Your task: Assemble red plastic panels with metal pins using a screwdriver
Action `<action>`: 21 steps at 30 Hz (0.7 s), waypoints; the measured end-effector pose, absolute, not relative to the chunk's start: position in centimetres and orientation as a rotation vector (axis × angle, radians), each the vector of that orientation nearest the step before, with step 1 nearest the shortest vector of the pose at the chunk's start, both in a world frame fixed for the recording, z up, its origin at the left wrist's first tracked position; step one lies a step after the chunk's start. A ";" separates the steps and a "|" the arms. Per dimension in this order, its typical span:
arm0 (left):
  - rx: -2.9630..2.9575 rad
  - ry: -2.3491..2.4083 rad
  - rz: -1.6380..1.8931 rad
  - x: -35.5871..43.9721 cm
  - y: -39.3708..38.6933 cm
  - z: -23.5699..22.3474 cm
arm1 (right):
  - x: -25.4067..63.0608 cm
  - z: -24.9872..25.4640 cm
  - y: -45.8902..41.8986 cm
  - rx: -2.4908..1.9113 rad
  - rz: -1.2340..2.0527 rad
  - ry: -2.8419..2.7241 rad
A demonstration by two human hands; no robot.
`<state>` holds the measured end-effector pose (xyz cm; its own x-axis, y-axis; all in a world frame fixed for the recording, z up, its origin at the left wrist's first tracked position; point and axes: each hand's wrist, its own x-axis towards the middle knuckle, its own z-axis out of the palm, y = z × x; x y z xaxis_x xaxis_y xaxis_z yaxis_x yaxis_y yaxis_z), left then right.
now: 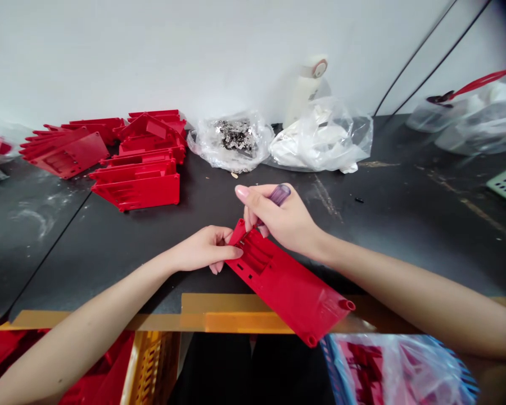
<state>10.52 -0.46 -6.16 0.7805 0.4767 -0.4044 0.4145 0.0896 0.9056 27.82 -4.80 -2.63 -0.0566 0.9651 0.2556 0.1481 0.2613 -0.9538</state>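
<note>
A long red plastic panel [295, 287] with tube-like corner posts lies tilted across the table's front edge, its near end jutting past it. At its far left end my left hand [208, 247] grips the rim, thumb on top and fingers beneath. My right hand [284, 216] is closed round a tool with a purple translucent handle [280, 194], perhaps a screwdriver. The tool's tip points down into the recess at the panel's far end, close to my left thumb; my fingers mostly hide it. A small metal piece seems to sit in that recess.
Stacked red panels [139, 188] stand back left. Behind are a bag of small metal parts [236, 135], a bag of white pieces [320, 143] and a pale bottle [306, 93]. Below the edge are a yellow crate [152, 365] and a blue basket [335, 371].
</note>
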 end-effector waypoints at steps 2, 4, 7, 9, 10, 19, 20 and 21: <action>1.522 0.744 0.057 10.5 -0.5 -6.1 | 27.7 -2.7 -4.9 -1.109 0.934 -1.498; 1.518 0.738 0.061 10.5 -0.5 -6.1 | 27.6 -2.7 -5.0 -1.107 0.925 -1.506; 1.511 0.730 0.070 10.5 -0.6 -6.1 | 27.6 -2.8 -5.0 -1.107 0.929 -1.510; 1.503 0.723 0.076 10.5 -0.6 -6.1 | 27.6 -2.8 -5.0 -1.117 0.914 -1.533; 1.501 0.719 0.078 10.5 -0.6 -6.1 | 27.6 -2.8 -5.1 -1.122 0.892 -1.559; 1.506 0.712 0.072 10.5 -0.5 -6.2 | 27.7 -3.3 -5.0 -1.108 0.744 -1.704; 1.507 0.707 0.072 10.5 -0.5 -6.3 | 27.7 -3.5 -5.0 -1.099 0.744 -1.700; 1.509 0.701 0.070 10.5 -0.5 -6.3 | 27.6 -3.6 -5.0 -1.086 0.743 -1.702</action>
